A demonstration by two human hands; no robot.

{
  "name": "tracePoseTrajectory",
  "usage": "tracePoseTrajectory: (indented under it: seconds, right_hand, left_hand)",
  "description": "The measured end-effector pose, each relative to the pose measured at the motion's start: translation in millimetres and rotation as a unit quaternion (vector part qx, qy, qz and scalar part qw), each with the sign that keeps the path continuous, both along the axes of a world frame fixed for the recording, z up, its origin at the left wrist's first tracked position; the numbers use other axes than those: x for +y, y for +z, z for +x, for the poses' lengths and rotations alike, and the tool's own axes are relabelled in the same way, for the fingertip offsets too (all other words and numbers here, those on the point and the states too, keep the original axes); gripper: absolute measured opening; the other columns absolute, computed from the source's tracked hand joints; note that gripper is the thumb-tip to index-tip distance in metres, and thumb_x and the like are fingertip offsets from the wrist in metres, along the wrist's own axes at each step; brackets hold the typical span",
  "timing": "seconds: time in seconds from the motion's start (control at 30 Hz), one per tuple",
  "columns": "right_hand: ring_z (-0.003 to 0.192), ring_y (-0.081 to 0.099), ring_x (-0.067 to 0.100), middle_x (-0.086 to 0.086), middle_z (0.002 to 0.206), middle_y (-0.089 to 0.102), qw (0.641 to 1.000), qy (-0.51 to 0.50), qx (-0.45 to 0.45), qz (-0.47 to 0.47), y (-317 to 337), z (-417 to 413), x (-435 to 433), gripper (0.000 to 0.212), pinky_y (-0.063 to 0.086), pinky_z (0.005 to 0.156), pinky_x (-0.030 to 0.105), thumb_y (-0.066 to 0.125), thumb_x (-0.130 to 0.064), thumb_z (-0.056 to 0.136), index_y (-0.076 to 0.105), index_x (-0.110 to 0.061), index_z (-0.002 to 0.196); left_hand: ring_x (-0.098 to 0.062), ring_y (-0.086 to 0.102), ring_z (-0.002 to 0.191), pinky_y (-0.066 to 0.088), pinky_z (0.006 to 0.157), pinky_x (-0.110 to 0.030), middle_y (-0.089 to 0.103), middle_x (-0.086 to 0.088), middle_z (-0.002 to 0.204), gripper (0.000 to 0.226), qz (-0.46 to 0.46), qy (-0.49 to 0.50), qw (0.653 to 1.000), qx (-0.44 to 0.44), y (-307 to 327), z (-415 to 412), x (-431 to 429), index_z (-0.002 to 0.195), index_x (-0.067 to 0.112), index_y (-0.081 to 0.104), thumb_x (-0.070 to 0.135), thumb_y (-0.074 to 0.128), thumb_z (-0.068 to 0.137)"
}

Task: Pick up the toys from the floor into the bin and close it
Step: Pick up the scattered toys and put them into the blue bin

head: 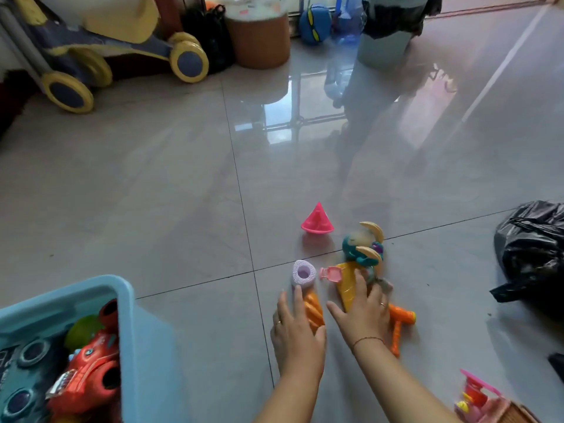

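Note:
A cluster of toys lies on the tiled floor at lower centre. My left hand grips an orange ridged toy, whose far end touches a lilac foam roll. My right hand lies with spread fingers over a yellow wedge-shaped toy and an orange toy gun. Beyond them are a small pink piece, a teal creature toy with yellow horns and a pink cone. The light blue bin stands open at lower left, holding a red toy and others.
A black plastic bag sits at the right edge. Pink and red toys lie at the bottom right beside a wicker edge. A yellow and blue ride-on, a brown stool and a grey bin line the far side.

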State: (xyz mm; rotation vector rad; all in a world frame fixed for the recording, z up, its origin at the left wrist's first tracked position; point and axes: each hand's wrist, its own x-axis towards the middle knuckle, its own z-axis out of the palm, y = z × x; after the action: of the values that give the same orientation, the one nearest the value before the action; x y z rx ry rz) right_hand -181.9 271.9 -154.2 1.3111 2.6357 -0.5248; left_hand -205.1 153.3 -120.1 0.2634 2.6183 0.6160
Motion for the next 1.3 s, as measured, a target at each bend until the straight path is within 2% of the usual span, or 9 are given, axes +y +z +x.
tracePoseTrajectory:
  seconds: [0.17, 0.3, 0.5, 0.6, 0.73, 0.83, 0.93, 1.13, 1.3]
  right_hand:
    - [0.134, 0.03, 0.038, 0.02, 0.149, 0.021, 0.999, -0.031, 0.03, 0.018, -17.0, -34.8, 4.2, 0.088, 0.027, 0.108, 0.05, 0.055, -0.063, 0.078, 0.007, -0.039, 0.148]
    - [0.139, 0.021, 0.035, 0.015, 0.155, 0.006, 1.0, 0.009, -0.011, 0.015, -24.6, -50.8, 14.3, 0.081, 0.027, 0.108, 0.051, 0.051, -0.061, 0.081, 0.006, -0.046, 0.146]
    - [0.136, 0.023, 0.033, 0.009, 0.155, 0.013, 0.997, 0.062, 0.017, 0.033, -33.8, -49.7, 15.4, 0.047, 0.026, 0.104, 0.045, 0.048, -0.044, 0.089, 0.041, -0.038, 0.135]
    - [0.129, 0.029, 0.034, 0.01, 0.15, 0.024, 0.997, 0.067, 0.005, 0.029, -35.7, -39.7, 10.3, 0.046, 0.031, 0.098, 0.044, 0.05, -0.045, 0.087, 0.046, -0.035, 0.132]
    - [0.131, 0.026, 0.035, 0.012, 0.148, 0.025, 0.997, 0.07, -0.002, 0.01, -34.3, -20.9, 2.5, 0.044, 0.031, 0.1, 0.044, 0.051, -0.041, 0.088, 0.045, -0.035, 0.131]
    - [0.133, 0.024, 0.035, 0.01, 0.149, 0.023, 0.999, 0.035, 0.014, -0.024, -31.6, -3.9, -10.3, 0.041, 0.029, 0.103, 0.045, 0.053, -0.038, 0.089, 0.048, -0.035, 0.129]
    - [0.129, 0.029, 0.036, 0.011, 0.146, 0.029, 0.996, -0.039, 0.051, -0.055, -22.3, 16.5, -34.4, 0.038, 0.031, 0.102, 0.046, 0.058, -0.037, 0.087, 0.055, -0.031, 0.125]
    - [0.123, 0.036, 0.037, 0.011, 0.138, 0.038, 0.986, -0.102, 0.095, -0.087, 2.1, 49.3, -73.1, 0.032, 0.034, 0.1, 0.047, 0.063, -0.035, 0.084, 0.062, -0.029, 0.116]
    - [0.122, 0.037, 0.036, 0.01, 0.137, 0.038, 0.982, -0.126, 0.103, -0.097, 12.8, 62.3, -82.5, 0.031, 0.034, 0.101, 0.045, 0.063, -0.037, 0.085, 0.062, -0.03, 0.115]
  left_hand:
    - [-0.028, 0.017, 0.142, 0.03, 0.11, -0.039, -0.018, -0.008, 0.157, 0.103, -0.09, -0.111, 0.988, 0.05, -19.7, -34.4, 26.2, 0.147, 0.034, -0.016, 0.047, 0.063, 0.081]
    - [-0.031, 0.033, 0.129, 0.04, 0.094, -0.039, -0.029, -0.006, 0.152, 0.108, -0.136, -0.188, 0.972, 0.031, -35.7, -53.8, 37.3, 0.146, 0.04, -0.012, 0.037, 0.07, 0.076]
    - [-0.032, 0.04, 0.121, 0.049, 0.086, -0.037, -0.013, 0.001, 0.155, 0.074, -0.061, -0.192, 0.979, 0.002, -44.3, -65.5, 27.6, 0.143, 0.043, 0.02, 0.018, 0.059, 0.085]
    - [-0.03, 0.046, 0.115, 0.051, 0.082, -0.039, -0.012, 0.008, 0.146, 0.064, -0.028, -0.157, 0.987, 0.019, -51.7, -57.5, 12.7, 0.14, 0.046, 0.026, 0.008, 0.043, 0.091]
    - [-0.029, 0.052, 0.11, 0.047, 0.079, -0.033, 0.002, 0.006, 0.15, 0.058, 0.002, -0.093, 0.995, 0.024, -57.0, -40.8, -8.8, 0.129, 0.048, 0.029, 0.006, 0.039, 0.09]
    - [-0.027, 0.055, 0.109, 0.052, 0.074, -0.036, 0.023, 0.003, 0.144, 0.059, 0.041, -0.057, 0.997, 0.042, -54.1, -27.4, -21.9, 0.125, 0.037, 0.045, -0.003, 0.042, 0.081]
    - [-0.029, 0.061, 0.096, 0.05, 0.06, -0.034, 0.04, 0.003, 0.134, 0.039, 0.051, -0.054, 0.994, 0.085, -51.2, -12.9, -38.0, 0.108, 0.019, 0.062, -0.005, 0.052, 0.079]
    - [-0.026, 0.052, 0.097, 0.046, 0.073, -0.033, 0.025, 0.003, 0.146, 0.038, -0.08, -0.087, 0.991, -0.063, -23.5, -1.3, -61.3, 0.124, 0.022, 0.046, 0.003, 0.04, 0.091]
    - [-0.026, 0.051, 0.117, 0.046, 0.084, -0.034, -0.005, 0.004, 0.159, 0.065, -0.112, -0.093, 0.985, -0.095, -8.9, 13.4, -71.9, 0.144, 0.025, 0.025, -0.007, 0.036, 0.088]
